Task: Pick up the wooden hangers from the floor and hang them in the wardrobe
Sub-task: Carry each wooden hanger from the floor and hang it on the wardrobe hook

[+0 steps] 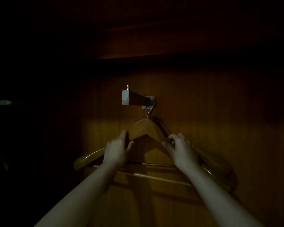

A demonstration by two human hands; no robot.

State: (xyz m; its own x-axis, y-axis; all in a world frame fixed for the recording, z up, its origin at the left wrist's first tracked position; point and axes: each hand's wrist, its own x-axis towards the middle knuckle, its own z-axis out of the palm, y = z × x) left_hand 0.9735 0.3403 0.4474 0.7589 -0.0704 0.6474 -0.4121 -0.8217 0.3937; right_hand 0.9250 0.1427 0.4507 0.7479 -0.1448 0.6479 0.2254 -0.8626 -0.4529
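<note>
Two bare forearms (82, 194) are stretched forward into the wardrobe. A wooden hanger (143, 128) is held at both shoulders. Its left shoulder is pinched by the left grip (116, 149), thumb beneath and fingers on top, and its right shoulder is clasped by the curled fingers of the right grip (181, 149). The hanger's metal hook (150, 108) is looped over a short rail (136, 99) at the rail's inner end, against the back panel (203, 95). A dark shelf (154, 54) is seen above.
</note>
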